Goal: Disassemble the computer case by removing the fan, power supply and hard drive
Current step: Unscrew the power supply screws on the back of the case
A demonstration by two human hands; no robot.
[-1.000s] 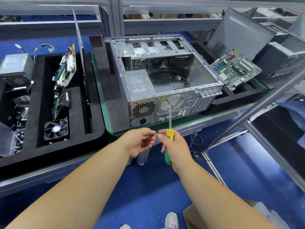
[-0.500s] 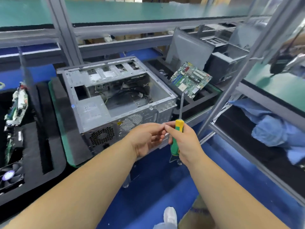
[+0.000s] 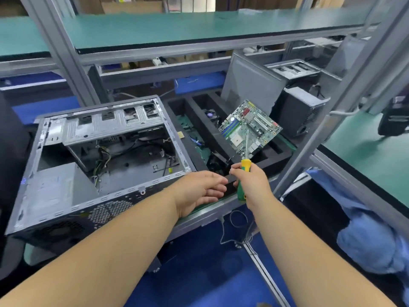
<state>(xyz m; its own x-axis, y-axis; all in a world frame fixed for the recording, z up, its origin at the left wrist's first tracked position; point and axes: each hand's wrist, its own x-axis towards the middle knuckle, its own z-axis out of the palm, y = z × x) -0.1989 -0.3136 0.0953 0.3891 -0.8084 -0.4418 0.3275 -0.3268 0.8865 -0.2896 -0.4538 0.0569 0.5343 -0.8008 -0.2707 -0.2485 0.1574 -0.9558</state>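
Observation:
The open grey computer case [image 3: 55, 202] lies on its side at the left, its inside facing up. The power supply [image 3: 53, 189] sits in its near left corner, with loose cables [image 3: 104, 156] behind it. My right hand [image 3: 252, 180] grips a screwdriver [image 3: 243, 173] with a yellow and green handle, shaft pointing up, just right of the case. My left hand [image 3: 199, 191] hovers beside it with loosely curled fingers, holding nothing that I can see.
A black foam tray [image 3: 274, 156] right of the case holds a green motherboard [image 3: 250, 127] standing on edge. Behind it are a grey panel [image 3: 250, 85] and a dark box [image 3: 298, 109]. A slanted metal frame post [image 3: 332, 107] crosses at the right; blue cloth [image 3: 371, 235] lies below.
The view has swung right and closer, so the case now sits at the left. My hands have drawn slightly apart; the left fingers no longer touch the screwdriver hand.

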